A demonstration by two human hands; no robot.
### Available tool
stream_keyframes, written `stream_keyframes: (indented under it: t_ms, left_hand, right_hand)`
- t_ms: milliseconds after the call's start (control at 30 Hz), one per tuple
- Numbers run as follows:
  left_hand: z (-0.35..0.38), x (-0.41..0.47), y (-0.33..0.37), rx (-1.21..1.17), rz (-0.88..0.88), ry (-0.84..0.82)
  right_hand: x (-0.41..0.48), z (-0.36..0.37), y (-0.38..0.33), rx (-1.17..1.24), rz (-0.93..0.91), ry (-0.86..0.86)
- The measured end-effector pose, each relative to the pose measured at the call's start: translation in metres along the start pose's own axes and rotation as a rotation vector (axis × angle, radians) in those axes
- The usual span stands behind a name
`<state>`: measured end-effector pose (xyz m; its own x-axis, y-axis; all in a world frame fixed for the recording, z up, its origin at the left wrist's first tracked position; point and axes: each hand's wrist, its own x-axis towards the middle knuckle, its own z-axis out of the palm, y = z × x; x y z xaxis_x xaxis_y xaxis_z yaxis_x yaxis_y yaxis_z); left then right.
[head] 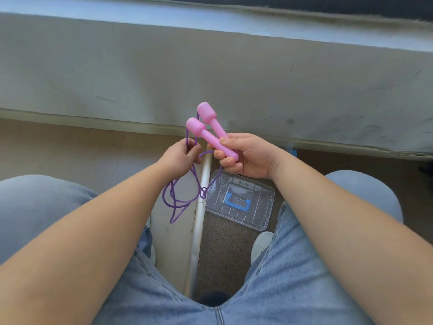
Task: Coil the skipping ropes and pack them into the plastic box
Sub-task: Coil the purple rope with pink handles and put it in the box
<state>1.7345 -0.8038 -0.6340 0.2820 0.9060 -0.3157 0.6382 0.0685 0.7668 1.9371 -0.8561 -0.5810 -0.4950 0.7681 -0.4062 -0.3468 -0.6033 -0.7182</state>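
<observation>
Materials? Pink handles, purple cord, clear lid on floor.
Pink handles: likely moulded plastic, matte, uniform colour. Purple cord: thin, limp loops; plastic or braid, can't tell. Clear lid: hard glossy plastic, see-through, moulded ribs.

Floor is pale beige on the left hand side and dark speckled carpet on the right hand side, with a white strip dividing them. Clear plastic box, blue handle up, lies on the carpet directly below the right hand, just beside the strip. A white shoe stands on the carpet nearer the body.
</observation>
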Motion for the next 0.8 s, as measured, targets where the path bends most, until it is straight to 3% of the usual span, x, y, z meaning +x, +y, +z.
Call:
stream_keyframes:
  t_ms: [200,367,433,567,733,800]
  left_hand:
    - [-0.003,0.002,0.003,0.004,0.014,0.013]
    - [-0.014,0.006,0.003,0.174,-0.079,0.31]
    - [-0.02,0.005,-0.001,0.198,-0.116,0.333]
    - [-0.016,0.003,0.003,-0.253,-0.168,0.241]
    - [-0.017,0.007,0.008,-0.59,-0.27,0.165]
    - [-0.021,0.006,0.007,-0.603,-0.264,0.138]
  right_hand:
    - [0.012,-0.002,0.008,-0.206,-0.104,0.293]
    - [0.018,-0.012,0.015,-0.482,-0.055,0.526]
    - [0.02,-0.014,0.016,-0.569,-0.063,0.629]
    - [0.021,-0.019,0.016,-0.811,-0.051,0.735]
    - [0.015,-0.018,0.012,-0.627,-0.047,0.727]
    - [0.014,-0.016,0.01,-0.585,-0.068,0.705]
